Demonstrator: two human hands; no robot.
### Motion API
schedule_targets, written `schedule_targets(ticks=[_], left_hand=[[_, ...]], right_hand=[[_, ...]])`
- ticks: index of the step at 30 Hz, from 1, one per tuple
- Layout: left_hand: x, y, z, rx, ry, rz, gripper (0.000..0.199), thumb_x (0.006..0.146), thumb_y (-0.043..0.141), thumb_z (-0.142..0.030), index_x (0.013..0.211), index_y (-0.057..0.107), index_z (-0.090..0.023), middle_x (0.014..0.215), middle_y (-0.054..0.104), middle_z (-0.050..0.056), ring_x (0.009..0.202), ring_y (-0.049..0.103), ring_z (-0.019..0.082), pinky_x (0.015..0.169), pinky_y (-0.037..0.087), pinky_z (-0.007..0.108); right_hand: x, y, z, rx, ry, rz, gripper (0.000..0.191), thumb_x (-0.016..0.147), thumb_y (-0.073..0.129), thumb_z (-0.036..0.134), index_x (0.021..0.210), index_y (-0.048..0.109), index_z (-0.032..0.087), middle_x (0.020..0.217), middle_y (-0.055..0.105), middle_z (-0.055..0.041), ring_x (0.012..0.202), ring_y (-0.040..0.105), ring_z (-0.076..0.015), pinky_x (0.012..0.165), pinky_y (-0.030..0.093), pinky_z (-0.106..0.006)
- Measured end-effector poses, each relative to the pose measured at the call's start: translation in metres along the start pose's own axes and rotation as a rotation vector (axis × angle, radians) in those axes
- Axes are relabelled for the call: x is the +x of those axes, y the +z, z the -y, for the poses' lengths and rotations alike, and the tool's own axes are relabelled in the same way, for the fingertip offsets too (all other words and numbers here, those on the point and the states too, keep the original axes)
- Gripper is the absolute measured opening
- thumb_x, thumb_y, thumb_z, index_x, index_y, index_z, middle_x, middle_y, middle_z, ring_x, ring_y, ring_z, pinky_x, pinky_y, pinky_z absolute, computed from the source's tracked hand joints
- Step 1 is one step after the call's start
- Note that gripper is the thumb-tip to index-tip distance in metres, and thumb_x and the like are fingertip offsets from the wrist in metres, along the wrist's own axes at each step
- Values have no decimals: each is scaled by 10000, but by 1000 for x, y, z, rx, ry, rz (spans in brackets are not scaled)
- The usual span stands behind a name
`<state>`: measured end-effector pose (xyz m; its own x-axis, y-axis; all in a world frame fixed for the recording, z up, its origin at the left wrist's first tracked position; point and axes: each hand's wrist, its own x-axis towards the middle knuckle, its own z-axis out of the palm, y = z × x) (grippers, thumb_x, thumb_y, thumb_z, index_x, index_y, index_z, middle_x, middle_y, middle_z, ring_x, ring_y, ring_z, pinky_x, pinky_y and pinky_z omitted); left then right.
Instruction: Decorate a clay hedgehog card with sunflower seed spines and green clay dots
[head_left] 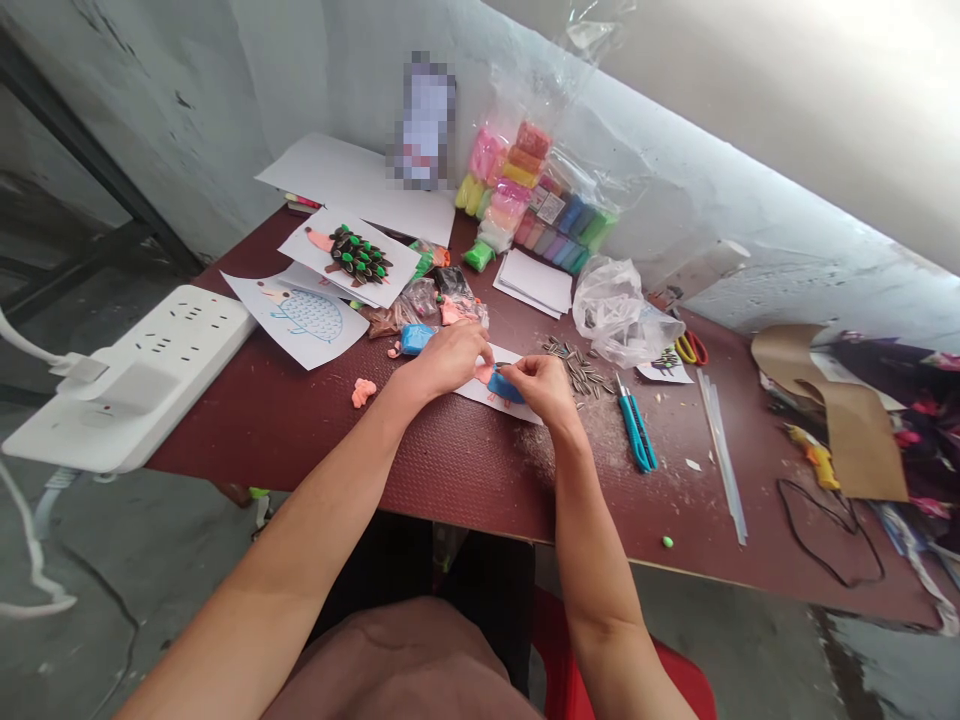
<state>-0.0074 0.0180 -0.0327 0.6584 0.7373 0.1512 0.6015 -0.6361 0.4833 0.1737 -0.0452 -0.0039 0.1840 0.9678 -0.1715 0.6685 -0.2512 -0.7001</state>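
A small white card [480, 390] lies near the table's front edge, bearing a flat blue clay body [504, 388] with a pink clay head [485, 373] at its left and small reddish legs below. My left hand [454, 355] curls over the card's upper left part, its bent fingertips pressing beside the pink clay and partly hiding it. Over the blue clay's upper edge, my right hand [541, 385] pinches a tiny dark piece that looks like a sunflower seed. A heap of striped sunflower seeds [577, 368] lies just right of that hand.
Left are a finished hedgehog picture [352, 255], a blue hedgehog drawing [307, 318], a pink clay lump [364, 392] and a power strip [135, 375]. Clay packets [555, 215] stand behind. A teal utility knife [636, 430], scissors [691, 348] and glue sticks [724, 455] lie right.
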Motion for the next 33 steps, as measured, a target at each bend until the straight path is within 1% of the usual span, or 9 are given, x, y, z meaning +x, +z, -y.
schedule_targets(ticks=[5,10,15,20,22,25,28,30,33], left_hand=[[-1,-1,-2,-16,13,-18,293,907,662,-80,1039,868,-241,1174,775,73,1212,671,241,1110,527,381],[0,0,-2,-6,-16,7,269,919,688,-107,1070,868,-238,1242,762,102,1258,665,266,1163,498,426],[-1,-1,-1,-13,4,-5,294,905,688,-86,1080,864,-244,1238,765,88,1267,659,255,1141,514,400],[-2,-3,-3,-23,-17,2,269,899,704,-86,1055,867,-231,1235,765,96,1247,666,258,1145,507,404],[-2,-3,-3,-24,2,-4,248,904,706,-98,1042,868,-226,1207,770,97,1217,677,256,1141,508,409],[-3,-2,-1,-14,33,-22,243,918,690,-117,1041,867,-230,1171,774,88,1190,681,247,1120,520,396],[-3,-2,1,-7,39,-26,248,920,683,-120,1046,865,-231,1163,772,84,1184,678,246,1089,534,385],[-3,-1,1,-13,39,-20,240,924,681,-121,1040,864,-223,1158,771,91,1175,679,252,1074,539,388],[-2,-1,1,-23,48,-18,225,933,681,-131,1035,864,-212,1148,769,97,1159,684,251,1094,524,395]], right_hand=[[5,-1,-10,19,-3,-19,310,707,639,474,586,628,188,560,491,25,577,385,-118,554,294,-273],[4,0,-7,17,-9,-44,306,701,637,475,585,623,193,548,482,30,567,381,-118,560,293,-278],[5,-6,-6,45,-17,-88,283,714,619,461,600,581,205,589,533,15,586,417,-122,567,305,-270],[3,-11,-8,-14,-26,-36,288,745,623,452,614,597,197,577,541,13,590,443,-126,578,309,-270],[2,-14,-10,-15,-36,-30,279,757,608,441,622,598,196,582,549,11,582,444,-124,582,313,-272],[1,-16,-11,-16,-57,19,262,767,594,426,643,606,196,605,564,5,593,453,-128,588,321,-272],[0,-14,-10,-37,-72,56,254,779,593,419,661,619,196,616,561,6,615,453,-133,591,322,-269],[-1,-12,-8,-46,-78,59,255,784,583,415,662,623,194,614,551,8,619,448,-133,593,323,-269],[-1,-8,-7,-47,-82,51,260,781,563,410,650,620,193,606,530,13,613,434,-131,589,315,-273]])
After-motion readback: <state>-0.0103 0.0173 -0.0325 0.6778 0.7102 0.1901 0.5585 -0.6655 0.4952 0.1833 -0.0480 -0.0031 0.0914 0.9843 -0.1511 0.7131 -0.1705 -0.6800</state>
